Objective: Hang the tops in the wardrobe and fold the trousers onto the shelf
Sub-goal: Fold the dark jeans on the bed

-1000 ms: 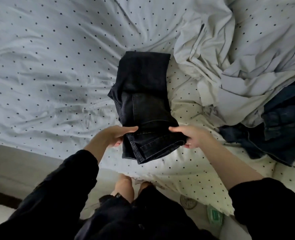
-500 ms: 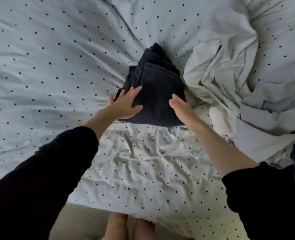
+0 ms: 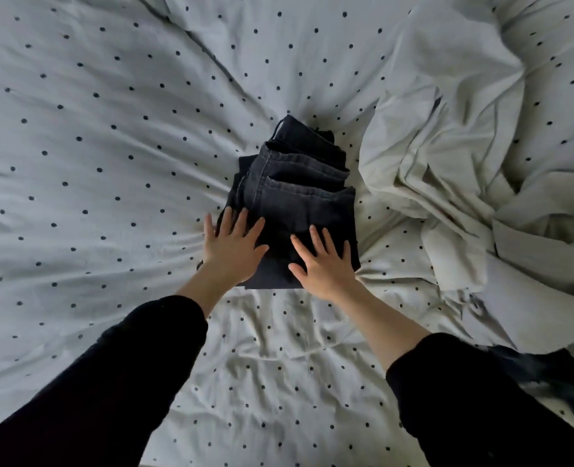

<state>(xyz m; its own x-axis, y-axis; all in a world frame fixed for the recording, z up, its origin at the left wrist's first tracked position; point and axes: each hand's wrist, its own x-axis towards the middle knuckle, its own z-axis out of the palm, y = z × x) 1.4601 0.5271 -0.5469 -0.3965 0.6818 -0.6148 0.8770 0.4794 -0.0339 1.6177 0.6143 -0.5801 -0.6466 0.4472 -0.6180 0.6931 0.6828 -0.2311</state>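
Trousers: dark pr, folded since 1 s ago, on dotted bedsheet at centre. Left hand & right hand flat, fingers spread, pressing 6 o'clock edge; nothing gripped. Fold looks done; shelf next.

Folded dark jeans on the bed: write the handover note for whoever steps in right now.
Left hand: open, fingers spread, pressing flat on the left side of the folded dark jeans.
Right hand: open, flat on the near right part of the same bundle.
The jeans lie folded into a compact stack on the dotted bedsheet, next to a rumpled duvet.
Another dark denim garment shows at the right edge, partly under the duvet; what kind it is cannot be told.
Done: jeans folded.
Left: carry them to the shelf, then deal with the other garment. Wardrobe and shelf are out of view.
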